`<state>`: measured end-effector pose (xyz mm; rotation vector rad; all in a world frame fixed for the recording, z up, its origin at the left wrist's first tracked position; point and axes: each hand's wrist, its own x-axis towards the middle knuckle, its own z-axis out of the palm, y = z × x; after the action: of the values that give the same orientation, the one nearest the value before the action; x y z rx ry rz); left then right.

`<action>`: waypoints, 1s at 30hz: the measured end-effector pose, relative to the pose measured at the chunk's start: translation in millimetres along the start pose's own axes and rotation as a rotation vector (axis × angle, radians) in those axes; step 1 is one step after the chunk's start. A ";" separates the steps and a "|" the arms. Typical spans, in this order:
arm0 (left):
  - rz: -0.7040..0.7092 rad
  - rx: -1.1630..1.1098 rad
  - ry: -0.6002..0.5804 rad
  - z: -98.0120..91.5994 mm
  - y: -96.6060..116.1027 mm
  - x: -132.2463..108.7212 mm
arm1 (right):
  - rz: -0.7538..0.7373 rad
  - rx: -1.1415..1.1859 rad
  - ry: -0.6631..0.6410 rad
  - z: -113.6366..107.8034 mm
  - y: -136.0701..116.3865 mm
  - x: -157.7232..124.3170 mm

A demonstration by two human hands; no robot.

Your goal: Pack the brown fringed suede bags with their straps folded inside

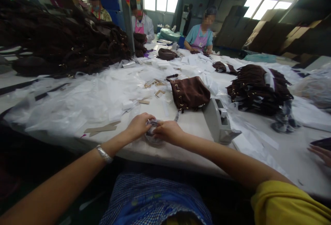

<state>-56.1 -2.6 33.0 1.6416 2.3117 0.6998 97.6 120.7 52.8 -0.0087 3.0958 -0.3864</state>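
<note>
My left hand point(141, 123) and my right hand point(169, 131) meet at the front edge of the table. Their fingers are closed on a small crumpled bundle of clear plastic point(153, 138). Whatever lies inside the plastic is too blurred to tell. Just beyond my right hand, a brown drawstring bag point(192, 93) with gold eyelets rests on its side. A thin plastic-covered strip point(177, 115) runs between the bag and my right hand. To the right of the bag stands a grey tape dispenser point(217, 121).
Brown bags are heaped point(64, 45) at the left. A stack of fringed brown pieces point(258, 88) sits at right. Clear plastic bags point(77, 94) and cardboard strips point(102, 128) cover the left side. Another person's hand point(320, 154) shows at the right edge; several people work beyond.
</note>
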 end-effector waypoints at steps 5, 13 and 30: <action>0.191 -0.072 -0.071 -7.6 -1.4 6.4 | -0.234 -0.013 0.035 -14.5 28.5 -13.6; 0.196 -0.091 -0.017 -4.5 -2.1 -6.2 | -0.054 -0.089 -0.068 -3.1 22.0 -3.0; 0.105 0.341 -0.359 -22.5 39.9 -16.6 | 0.111 0.079 0.304 16.7 54.0 -39.0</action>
<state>-27.2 -13.3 70.7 1.8564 2.1758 0.0127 136.8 169.2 24.2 0.2446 3.3534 -0.5540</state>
